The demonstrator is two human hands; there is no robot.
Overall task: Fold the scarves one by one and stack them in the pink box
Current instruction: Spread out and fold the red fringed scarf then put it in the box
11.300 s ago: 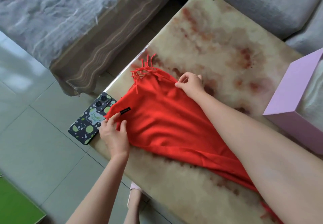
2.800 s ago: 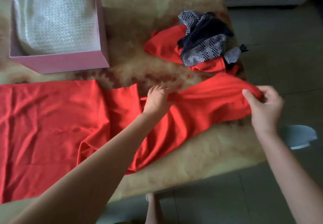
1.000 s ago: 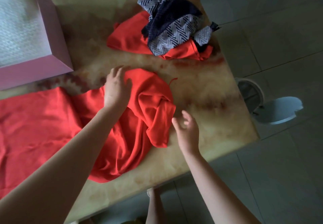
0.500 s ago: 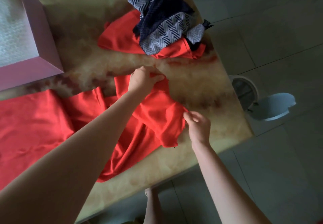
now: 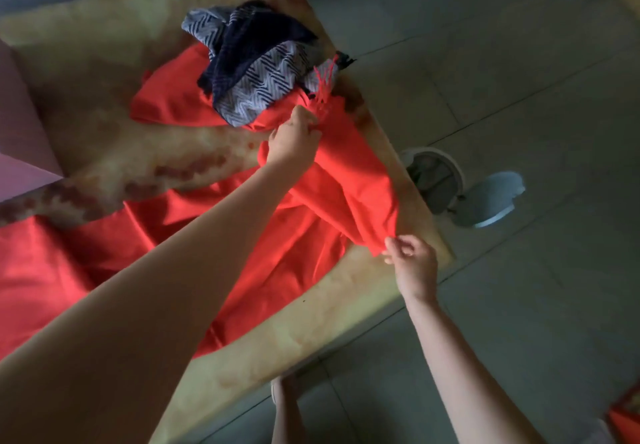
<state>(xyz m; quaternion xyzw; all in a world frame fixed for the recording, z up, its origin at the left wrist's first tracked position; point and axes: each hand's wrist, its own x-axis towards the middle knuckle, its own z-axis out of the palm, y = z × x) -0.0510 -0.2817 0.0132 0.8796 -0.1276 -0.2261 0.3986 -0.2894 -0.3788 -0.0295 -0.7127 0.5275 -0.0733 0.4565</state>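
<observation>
**Red scarf stretched at the table's corner**

The scarf (image 5: 346,180) lies long across the table (image 5: 104,153). One end is drawn toward the right-hand corner and the rest trails off left in loose creases. The left hand (image 5: 294,139) is clenched round the far corner of that end, right by the fringe (image 5: 323,87). The right hand (image 5: 414,262) pinches the near corner between thumb and fingers, just over the table's edge. Between the two hands the end hangs slack and rumpled.

From where I stand the cloth looks thin, light and limp. It sags wherever it isn't held, and on this glossy top it would likely slide rather than stay put. The corners and hem are the places to hold, since a grab in the middle would only bunch it. The fringe could snag on the pile (image 5: 256,73) just behind, a patterned scarf heaped on another red one. The box (image 5: 17,139) sits at the left edge, well apart, and this scarf is not yet folded.
</observation>
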